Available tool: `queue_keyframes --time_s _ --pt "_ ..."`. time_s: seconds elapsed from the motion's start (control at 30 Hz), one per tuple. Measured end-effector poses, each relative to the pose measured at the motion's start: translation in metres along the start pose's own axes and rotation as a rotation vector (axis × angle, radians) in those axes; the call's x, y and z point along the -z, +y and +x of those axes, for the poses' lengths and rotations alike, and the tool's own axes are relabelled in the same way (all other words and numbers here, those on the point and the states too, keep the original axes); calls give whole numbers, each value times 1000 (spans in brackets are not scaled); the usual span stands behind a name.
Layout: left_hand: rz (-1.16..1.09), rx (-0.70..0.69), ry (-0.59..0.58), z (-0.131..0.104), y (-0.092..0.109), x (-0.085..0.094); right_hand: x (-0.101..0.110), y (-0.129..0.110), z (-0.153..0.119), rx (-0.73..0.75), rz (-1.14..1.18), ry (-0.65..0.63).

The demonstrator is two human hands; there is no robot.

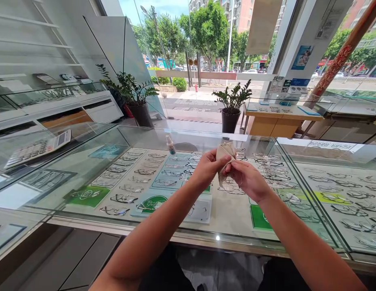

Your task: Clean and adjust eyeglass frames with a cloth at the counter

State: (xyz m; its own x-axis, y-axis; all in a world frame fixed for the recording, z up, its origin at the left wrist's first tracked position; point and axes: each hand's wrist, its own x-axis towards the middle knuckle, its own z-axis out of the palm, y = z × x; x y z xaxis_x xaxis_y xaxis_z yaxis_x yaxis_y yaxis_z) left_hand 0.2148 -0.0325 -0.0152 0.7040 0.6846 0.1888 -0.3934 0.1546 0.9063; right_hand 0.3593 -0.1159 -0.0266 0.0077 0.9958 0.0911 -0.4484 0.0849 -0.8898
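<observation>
Above the glass counter, my left hand (pixel 210 165) pinches a beige cleaning cloth (pixel 225 151), thumb on top. My right hand (pixel 248 178) meets it from the other side, its fingers closed on the cloth's lower folds. A thin line, perhaps a wire frame, shows along the cloth's upper edge; whether glasses are wrapped inside is hidden. Beneath both hands, rows of eyeglasses (pixel 166 182) lie inside the glass display counter (pixel 190 236). A small spray bottle (pixel 170 145) stands on the counter, beyond my left hand.
A large calculator (pixel 39 149) rests on glass at the left. Green signs (pixel 90 195) lie among the frames in the case. More eyeglasses (pixel 347 196) fill the right-hand case. Potted plants (pixel 231 117) and a wooden display table (pixel 275 123) stand beyond the counter, before the windows.
</observation>
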Motion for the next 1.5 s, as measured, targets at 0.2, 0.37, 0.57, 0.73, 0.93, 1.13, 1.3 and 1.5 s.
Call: queue_keyframes --time_s 0.2,0.37,0.57,0.73,0.93,1.13,1.3,1.5 --pt "111 -95 20 1 -2 0 -2 -2 -1 -2 -38 -22" --pt "144 -164 163 -3 -3 -4 -8 3 -2 -1 -80 -43" --pt "173 -142 190 -1 -9 1 -8 7 0 -5 -109 -40" --pt "135 -130 116 5 -9 11 -1 2 2 12 -136 55" --pt "73 -65 6 6 -3 16 3 0 3 11 -102 118" --pt "130 -77 50 5 -3 11 2 2 4 -13 -23 127" --pt "239 -146 173 2 -7 7 -4 8 1 -22 -37 33" --pt "255 -181 251 2 -10 7 -6 10 -1 -11 -114 15"
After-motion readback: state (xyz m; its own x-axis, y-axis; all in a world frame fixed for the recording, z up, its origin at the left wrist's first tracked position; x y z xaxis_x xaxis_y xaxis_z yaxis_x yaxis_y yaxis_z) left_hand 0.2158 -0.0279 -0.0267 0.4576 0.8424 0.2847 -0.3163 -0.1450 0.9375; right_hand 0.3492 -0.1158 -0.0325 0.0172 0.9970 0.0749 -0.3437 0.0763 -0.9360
